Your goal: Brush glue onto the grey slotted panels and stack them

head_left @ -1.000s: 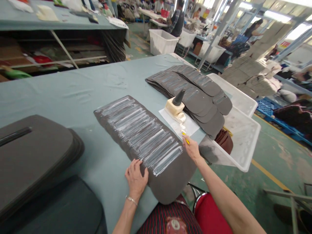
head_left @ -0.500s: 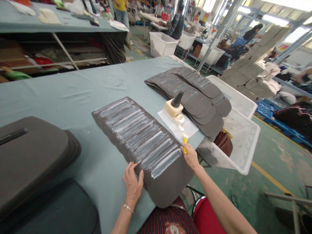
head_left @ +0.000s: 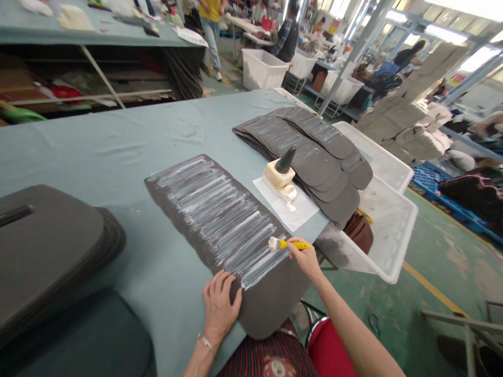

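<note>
My right hand grips a yellow-handled paintbrush, its whitish bristles over the near end of the white-streaked rows. Beneath lies a stack of dark grey panels with rounded ends, fanned so that several strips show wet white glue. My left hand rests with fingers spread on the stack's left edge. Beyond the brush, a cream glue bottle with a black cone nozzle stands on a white sheet, with a white blob of glue beside it.
More streaked grey panels lie fanned at the table's right. White plastic bins stand beyond that edge. A stack of grey pieces is at left. A red stool is close to my lap. People work in the background.
My right hand has swung the brush from the white sheet leftward over the streaked rows, turning it sideways. My left hand has moved slightly right, onto the panels' edge.
</note>
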`<move>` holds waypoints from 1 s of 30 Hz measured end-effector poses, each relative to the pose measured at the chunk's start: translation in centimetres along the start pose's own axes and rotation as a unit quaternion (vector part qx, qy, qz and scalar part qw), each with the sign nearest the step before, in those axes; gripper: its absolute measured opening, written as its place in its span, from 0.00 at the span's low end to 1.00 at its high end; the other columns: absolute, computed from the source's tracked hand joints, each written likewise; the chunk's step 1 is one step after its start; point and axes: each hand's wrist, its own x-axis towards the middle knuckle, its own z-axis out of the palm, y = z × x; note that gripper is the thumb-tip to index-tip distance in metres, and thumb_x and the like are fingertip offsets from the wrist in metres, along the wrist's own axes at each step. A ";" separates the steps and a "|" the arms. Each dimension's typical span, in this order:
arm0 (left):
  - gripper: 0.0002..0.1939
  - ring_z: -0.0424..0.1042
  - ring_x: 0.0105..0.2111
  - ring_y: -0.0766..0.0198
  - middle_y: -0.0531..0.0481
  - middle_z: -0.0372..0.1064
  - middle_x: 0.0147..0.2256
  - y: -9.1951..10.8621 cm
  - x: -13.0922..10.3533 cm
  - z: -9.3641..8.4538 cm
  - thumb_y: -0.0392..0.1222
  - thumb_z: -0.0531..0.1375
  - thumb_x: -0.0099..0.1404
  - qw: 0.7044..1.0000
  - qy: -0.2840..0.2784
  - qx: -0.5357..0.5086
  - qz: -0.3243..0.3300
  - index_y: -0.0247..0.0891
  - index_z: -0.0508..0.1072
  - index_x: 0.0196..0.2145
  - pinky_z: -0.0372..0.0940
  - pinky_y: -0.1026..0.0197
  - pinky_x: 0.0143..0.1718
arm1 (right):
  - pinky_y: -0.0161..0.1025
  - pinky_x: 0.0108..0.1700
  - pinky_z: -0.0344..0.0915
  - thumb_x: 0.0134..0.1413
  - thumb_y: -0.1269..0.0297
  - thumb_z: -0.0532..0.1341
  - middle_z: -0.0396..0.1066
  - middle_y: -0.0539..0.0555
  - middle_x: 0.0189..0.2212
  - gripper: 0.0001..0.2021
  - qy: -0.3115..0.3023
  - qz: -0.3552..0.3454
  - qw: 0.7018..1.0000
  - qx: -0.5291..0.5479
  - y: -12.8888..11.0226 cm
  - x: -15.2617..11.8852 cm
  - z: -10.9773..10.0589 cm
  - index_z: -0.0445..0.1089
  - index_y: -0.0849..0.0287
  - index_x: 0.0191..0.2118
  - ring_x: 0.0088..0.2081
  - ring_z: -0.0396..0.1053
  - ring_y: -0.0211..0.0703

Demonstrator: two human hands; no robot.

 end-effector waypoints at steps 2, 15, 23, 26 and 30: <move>0.13 0.59 0.54 0.51 0.43 0.66 0.48 0.1 0.0 0.0 0.43 0.57 0.60 1.000 0.004 0.000 -0.004 0.41 0.68 0.44 0.51 0.47 0.54 | 0.34 0.24 0.59 0.49 0.51 0.60 0.63 0.47 0.16 0.16 0.043 -0.005 0.999 -0.022 0.3 1.4 -0.5 0.70 0.60 0.32 0.19 0.62 0.38; 0.13 0.59 0.55 0.51 0.42 0.66 0.48 0.5 0.0 -0.4 0.41 0.56 0.59 1.000 0.005 -0.005 -0.010 0.40 0.68 0.43 0.51 0.46 0.56 | 0.34 0.36 0.63 0.57 0.60 0.56 0.72 0.51 0.31 0.09 -0.173 -0.182 0.966 -0.058 -4.2 -4.4 7.2 0.72 0.56 0.36 0.31 0.68 0.38; 0.12 0.59 0.55 0.51 0.42 0.67 0.46 0.6 0.0 -0.5 0.41 0.57 0.58 1.000 0.011 -0.010 -0.018 0.40 0.69 0.41 0.51 0.46 0.57 | 0.34 0.33 0.61 0.56 0.57 0.55 0.72 0.52 0.28 0.12 -0.053 -0.174 0.968 -0.175 -1.2 1.9 3.8 0.72 0.58 0.34 0.27 0.68 0.39; 0.12 0.59 0.55 0.51 0.42 0.67 0.45 0.6 -0.1 -0.6 0.41 0.57 0.58 1.000 0.010 -0.008 -0.020 0.39 0.69 0.41 0.52 0.46 0.57 | 0.34 0.30 0.60 0.56 0.55 0.55 0.72 0.52 0.26 0.14 -0.042 -0.164 0.964 -0.203 -1.3 3.3 2.2 0.73 0.58 0.35 0.24 0.66 0.38; 0.12 0.60 0.55 0.50 0.41 0.67 0.45 0.5 -0.2 -0.6 0.40 0.57 0.58 1.000 0.022 -0.012 -0.017 0.39 0.70 0.41 0.52 0.44 0.56 | 0.35 0.34 0.62 0.55 0.54 0.55 0.72 0.52 0.28 0.14 -0.040 -0.151 0.975 -0.160 -3.5 1.8 2.6 0.73 0.57 0.35 0.28 0.68 0.40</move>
